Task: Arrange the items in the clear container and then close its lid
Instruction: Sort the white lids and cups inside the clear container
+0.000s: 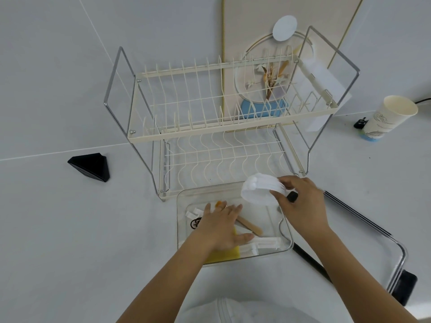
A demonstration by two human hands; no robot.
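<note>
A clear container (184, 199) stands open on the white counter in front of me. My left hand (221, 226) lies flat inside it, fingers spread, pressing on a yellow sponge (224, 255) and other small items. Wooden sticks (249, 226) and white wrapped packets (263, 243) lie beside that hand. My right hand (300, 203) holds a stack of white pads (258, 191) over the container's far right corner, and a small black object (292, 196) shows at its fingers. The clear lid (373, 231), with black clips, lies to the right.
A cream two-tier dish rack (210, 127) stands right behind the container. A paper cup (389, 117) is at the far right, a black triangular object (92, 166) at the left. A black bar (310, 259) lies between container and lid.
</note>
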